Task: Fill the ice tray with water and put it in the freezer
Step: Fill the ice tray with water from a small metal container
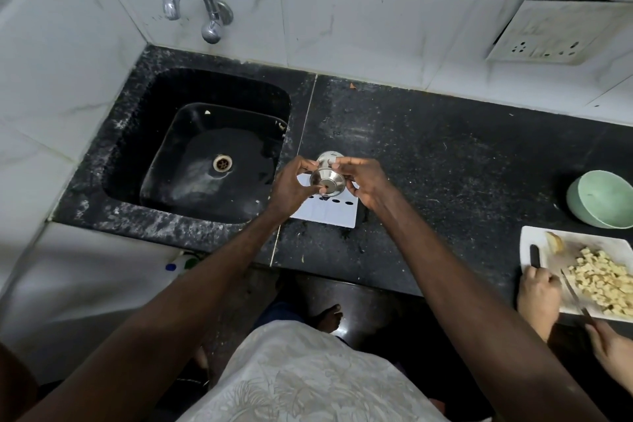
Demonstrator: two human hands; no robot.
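A white ice tray (329, 212) lies flat on the black counter just right of the sink, with a row of dark holes showing along it. Over the tray I hold a small steel cup (327, 181), tipped so its base faces me. My left hand (291, 187) grips the cup's left side and my right hand (364, 181) grips its right side. My hands hide the far part of the tray. Whether water is in the tray, I cannot tell.
The black sink (137, 134) with a drain is on the left, and a chrome tap (200, 7) is on the wall above it. At the right stand a green bowl (603, 199) and a white cutting board (534, 236) where another person's hands (539, 291) cut food with a knife.
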